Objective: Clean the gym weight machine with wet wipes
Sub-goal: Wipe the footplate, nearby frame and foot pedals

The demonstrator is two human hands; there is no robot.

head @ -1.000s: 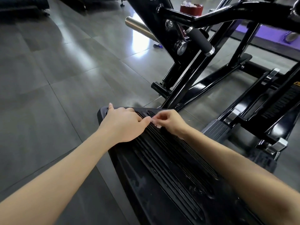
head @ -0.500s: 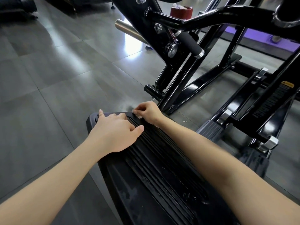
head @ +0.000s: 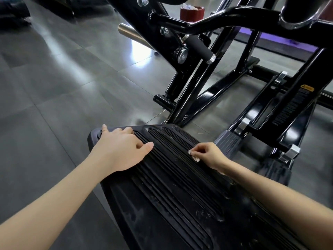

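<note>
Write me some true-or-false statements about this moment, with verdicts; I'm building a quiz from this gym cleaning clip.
1. The right hand pinches a small white wipe against the ribbed footplate. True.
2. The left hand is lifted clear of the footplate. False: it rests on the plate's far end.
3. A red tub shows beyond the machine's frame. True.
4. Both hands hold wipes. False: only the right hand does.

The left forearm (head: 54, 199) and right forearm (head: 279, 204) are showing bare to the frame edge. The left hand (head: 122, 150) and right hand (head: 210, 156) are likewise presenting uncovered. The left forefinger is showing a longish nail (head: 104, 126).
</note>
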